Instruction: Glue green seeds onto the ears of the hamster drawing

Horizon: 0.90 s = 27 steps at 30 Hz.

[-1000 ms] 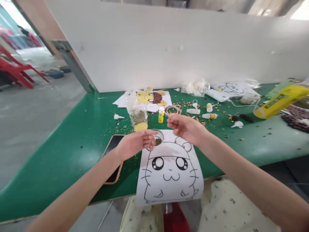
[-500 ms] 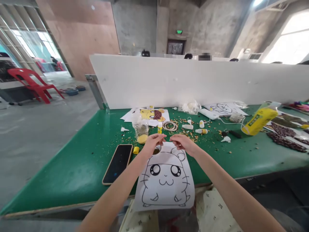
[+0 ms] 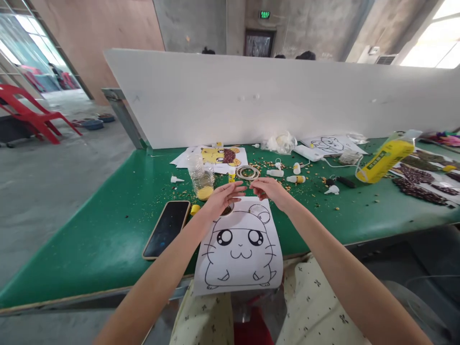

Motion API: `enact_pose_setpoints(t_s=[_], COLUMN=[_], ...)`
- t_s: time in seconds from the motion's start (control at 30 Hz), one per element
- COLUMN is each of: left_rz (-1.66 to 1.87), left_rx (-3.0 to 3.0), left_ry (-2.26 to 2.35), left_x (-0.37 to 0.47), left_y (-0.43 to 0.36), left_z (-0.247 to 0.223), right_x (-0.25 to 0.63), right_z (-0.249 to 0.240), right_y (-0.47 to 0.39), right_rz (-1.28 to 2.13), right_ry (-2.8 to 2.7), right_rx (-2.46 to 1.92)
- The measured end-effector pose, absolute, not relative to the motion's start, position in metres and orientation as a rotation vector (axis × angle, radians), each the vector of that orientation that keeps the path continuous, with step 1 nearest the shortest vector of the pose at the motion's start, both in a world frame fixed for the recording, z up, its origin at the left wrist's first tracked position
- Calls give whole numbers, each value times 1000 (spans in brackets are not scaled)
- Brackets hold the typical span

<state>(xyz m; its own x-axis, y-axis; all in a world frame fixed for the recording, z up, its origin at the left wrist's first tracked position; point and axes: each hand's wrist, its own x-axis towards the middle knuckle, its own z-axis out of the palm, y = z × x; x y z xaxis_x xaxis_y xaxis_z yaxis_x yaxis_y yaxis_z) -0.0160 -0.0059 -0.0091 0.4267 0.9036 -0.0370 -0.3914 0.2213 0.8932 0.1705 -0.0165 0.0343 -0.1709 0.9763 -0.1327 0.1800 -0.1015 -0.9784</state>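
Note:
My left hand (image 3: pixel 223 197) hovers over the top of a sheet with a black-line hamster drawing (image 3: pixel 240 268), its fingers stretched and slightly apart. Close by on the right, my right hand (image 3: pixel 270 190) has its fingers curled in and thumb against index; anything between them is too small to make out. Under my left fingers, a small round container (image 3: pixel 227 210) with dark contents is partly hidden. A clear plastic jar (image 3: pixel 205 184) with yellow grains leans beside that hand. Just beyond the fingertips are a yellow glue bottle (image 3: pixel 232 177) and pale stacked rings (image 3: pixel 247 172).
A phone (image 3: pixel 167 230) and a yellow cap (image 3: pixel 194 210) lie on the left of the green table (image 3: pixel 108 230). Small glue bottles (image 3: pixel 295 179), scattered seeds and a yellow bag (image 3: pixel 388 158) are to the right. A white partition (image 3: pixel 251 100) closes the back.
My left hand's fingers have gone from pinched to stretched out. My right hand stays curled near it. The whole view has shifted, with the table now higher in the picture.

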Motion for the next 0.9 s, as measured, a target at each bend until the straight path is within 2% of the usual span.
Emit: enact_pose_setpoints(t_s=[0.33, 0.63, 0.9], left_rz=[958, 925, 871], left_rx=[978, 959, 916], left_ry=[675, 645, 557], left_x=[-15, -14, -16], left_y=[-5, -3, -2], left_z=[-12, -13, -15], right_x=[198, 224, 226], right_z=[34, 29, 21], right_y=[-4, -3, 2], right_rz=[1094, 492, 459], right_ry=[-1473, -1760, -1826], right_rx=[-1492, -1892, -1898])
